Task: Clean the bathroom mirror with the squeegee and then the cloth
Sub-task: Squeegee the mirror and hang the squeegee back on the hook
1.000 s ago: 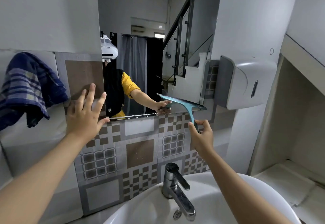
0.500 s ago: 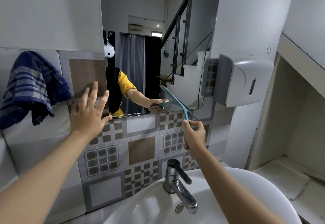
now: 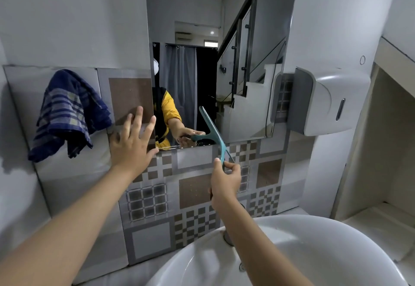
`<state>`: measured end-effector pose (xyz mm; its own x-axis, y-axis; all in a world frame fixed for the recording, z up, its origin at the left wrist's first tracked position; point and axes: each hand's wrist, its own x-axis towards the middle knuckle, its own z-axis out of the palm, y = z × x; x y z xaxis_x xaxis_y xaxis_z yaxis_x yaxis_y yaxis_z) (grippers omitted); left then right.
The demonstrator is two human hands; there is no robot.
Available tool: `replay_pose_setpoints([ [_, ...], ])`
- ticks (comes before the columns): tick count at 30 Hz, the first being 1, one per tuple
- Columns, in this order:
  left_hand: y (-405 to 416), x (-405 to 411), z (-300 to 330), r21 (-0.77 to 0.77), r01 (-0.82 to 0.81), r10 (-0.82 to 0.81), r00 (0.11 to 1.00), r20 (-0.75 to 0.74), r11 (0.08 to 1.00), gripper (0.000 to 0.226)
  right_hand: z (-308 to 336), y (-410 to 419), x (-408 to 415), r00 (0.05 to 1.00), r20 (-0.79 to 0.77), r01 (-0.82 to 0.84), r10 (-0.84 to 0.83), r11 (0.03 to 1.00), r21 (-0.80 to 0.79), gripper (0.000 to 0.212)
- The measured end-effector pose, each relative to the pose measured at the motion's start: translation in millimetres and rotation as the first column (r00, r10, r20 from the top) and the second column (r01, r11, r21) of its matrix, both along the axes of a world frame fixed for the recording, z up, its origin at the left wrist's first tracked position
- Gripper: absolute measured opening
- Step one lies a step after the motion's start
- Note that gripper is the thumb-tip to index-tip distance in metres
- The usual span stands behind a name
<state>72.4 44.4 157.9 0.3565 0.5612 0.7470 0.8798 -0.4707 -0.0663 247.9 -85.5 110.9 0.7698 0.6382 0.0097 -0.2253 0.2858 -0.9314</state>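
Tiled wall (image 3: 195, 196) carries the mirror (image 3: 247, 83) above a white basin (image 3: 314, 252).

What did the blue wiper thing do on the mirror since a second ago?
The squeegee turned: its blade lay almost level across the bottom of the mirror, and now it stands steeply, top end leaning left. It also slid left along the glass. The right hand kept holding the handle. The left hand stayed flat at the mirror's left edge, and the blue cloth still hangs on the wall.
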Motion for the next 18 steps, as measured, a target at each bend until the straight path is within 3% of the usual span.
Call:
replay_pose_setpoints([
  [9, -5.7, -9.1, -5.0, -0.023, -0.049, 0.047, 0.998, -0.049, 0.999, 0.105, -10.2, 8.2, -49.1, 0.995, 0.099, -0.011, 0.008, 1.000, 0.028, 0.013],
  [18, -2.7, -30.7, -15.2, -0.017, -0.065, 0.062, 0.989, -0.131, 0.998, 0.107, -32.9, 4.3, -65.6, 0.914, 0.404, -0.042, 0.044, 0.999, -0.015, 0.013],
])
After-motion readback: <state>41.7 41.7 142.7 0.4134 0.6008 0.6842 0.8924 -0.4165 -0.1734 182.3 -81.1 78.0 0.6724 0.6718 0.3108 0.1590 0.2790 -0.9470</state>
